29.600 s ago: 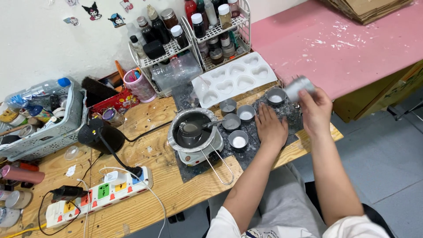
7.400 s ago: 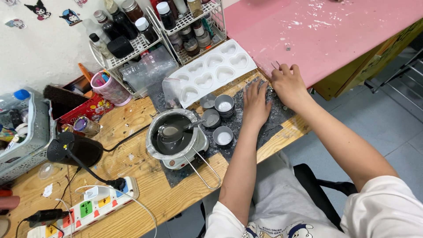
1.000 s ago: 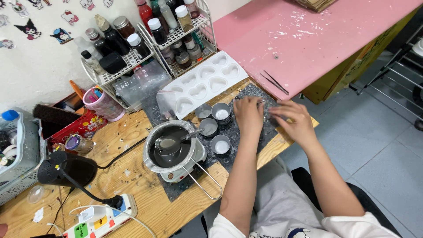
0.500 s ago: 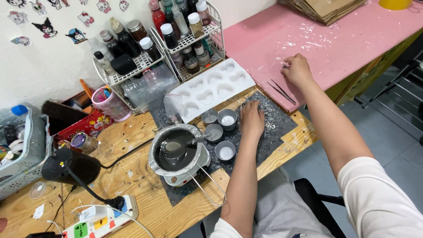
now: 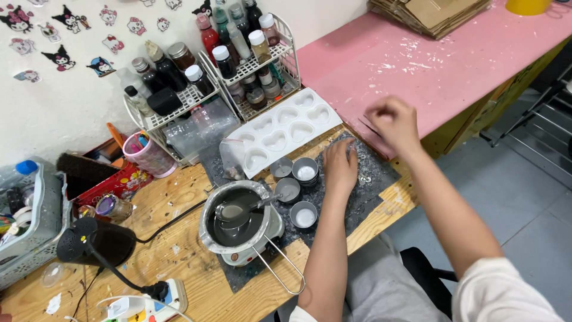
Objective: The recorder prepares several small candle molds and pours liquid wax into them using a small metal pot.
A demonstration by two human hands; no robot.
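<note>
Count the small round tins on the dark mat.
4. One by the mould's near edge, one with white fill right of it, one beside the pot, one nearest the person. The left hand may hide more.

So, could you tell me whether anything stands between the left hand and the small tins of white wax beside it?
Nothing visible does. The left hand lies flat on the dark mat, and the nearest small tins stand just beside its fingers, with only bare mat between. The right hand is raised over the pink table, apart from them.
</note>
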